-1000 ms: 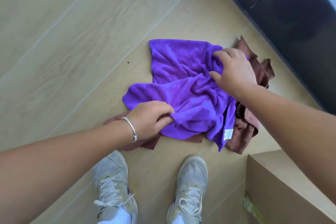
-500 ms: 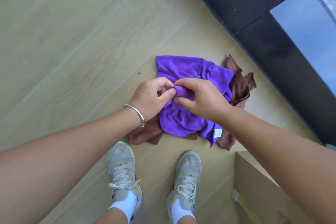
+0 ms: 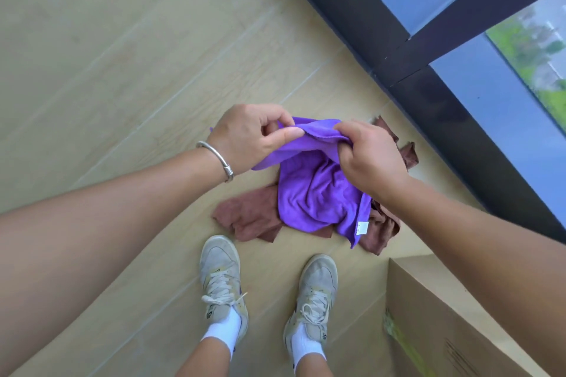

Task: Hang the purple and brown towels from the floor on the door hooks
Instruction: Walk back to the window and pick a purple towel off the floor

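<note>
A purple towel (image 3: 315, 193) with a small white tag hangs bunched between both hands, its upper edge lifted and its lower part draping over the brown towel. My left hand (image 3: 251, 135), with a silver bangle at the wrist, pinches that top edge on the left. My right hand (image 3: 370, 159) grips the same edge on the right. The brown towel (image 3: 251, 217) lies crumpled on the wood floor beneath, partly hidden by the purple one. No door hooks are in view.
My two feet in pale sneakers (image 3: 223, 281) stand just in front of the towels. A cardboard box (image 3: 435, 321) sits at the lower right. A dark-framed glass wall (image 3: 398, 46) runs along the right side.
Both hands have risen with the purple towel's edge and drawn slightly apart, lifting the cloth off the brown towel. The view has tilted up, showing more of the window.
</note>
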Demonstrator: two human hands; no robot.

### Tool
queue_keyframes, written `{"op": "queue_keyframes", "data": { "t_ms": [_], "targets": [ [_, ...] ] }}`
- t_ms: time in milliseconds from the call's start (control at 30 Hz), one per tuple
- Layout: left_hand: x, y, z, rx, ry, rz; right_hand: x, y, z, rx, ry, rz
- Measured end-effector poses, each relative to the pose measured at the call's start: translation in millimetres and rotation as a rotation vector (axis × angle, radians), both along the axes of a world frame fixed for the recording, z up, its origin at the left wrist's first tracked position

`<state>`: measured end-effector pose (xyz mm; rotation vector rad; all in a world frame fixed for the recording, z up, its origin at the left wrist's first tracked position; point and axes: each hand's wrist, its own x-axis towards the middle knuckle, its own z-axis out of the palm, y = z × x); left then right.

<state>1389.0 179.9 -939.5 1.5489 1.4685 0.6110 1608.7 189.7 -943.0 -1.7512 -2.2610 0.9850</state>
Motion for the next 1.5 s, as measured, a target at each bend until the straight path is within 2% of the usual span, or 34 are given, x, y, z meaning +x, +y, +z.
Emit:
{"op": "queue_keyframes", "data": {
  "t_ms": [100,200,267,367,433,567,667,933,1067,1233,1500],
  "targets": [
    [-6.0,11.8,15.2,0.006,0.114,-0.127,-0.2,14.3,16.2,0.011,-0.018,0.008],
    [-16.9,20.8,20.9,-0.037,0.474,-0.345,4.0,31.0,32.9,0.011,-0.031,0.1],
    [-23.7,21.0,24.1,-0.052,0.576,-0.374,5.5,40.6,46.6,0.014,-0.024,0.174],
    [-33.5,15.9,29.5,-0.026,0.459,-0.178,2.8,50.1,71.8,0.046,0.042,0.218],
    [-38.5,13.6,37.7,-0.017,0.434,-0.122,-0.7,54.3,90.1,0.099,0.146,0.176],
    [-56.0,12.3,61.6,-0.01,0.59,-0.197,-10.0,61.4,130.9,0.2,0.255,0.035],
    [-78.7,13.1,92.7,-0.019,0.629,-0.16,-14.6,71.6,168.9,0.224,0.276,-0.028],
    [-149.2,17.2,197.9,0.027,0.646,0.052,-33.3,103.0,278.4,0.31,0.243,-0.071],
    [-188.1,23.0,238.7,-0.004,0.684,0.134,-48.2,118.0,317.2,0.308,0.132,0.01],
    [-234.7,33.5,289.1,0.036,0.63,0.316,-80.5,137.3,351.5,0.333,0.055,0.121],
    [-317.2,30.7,341.8,0.165,0.666,0.395,-171.1,166.1,377.1,0.356,-0.001,0.179]
  ]
}}
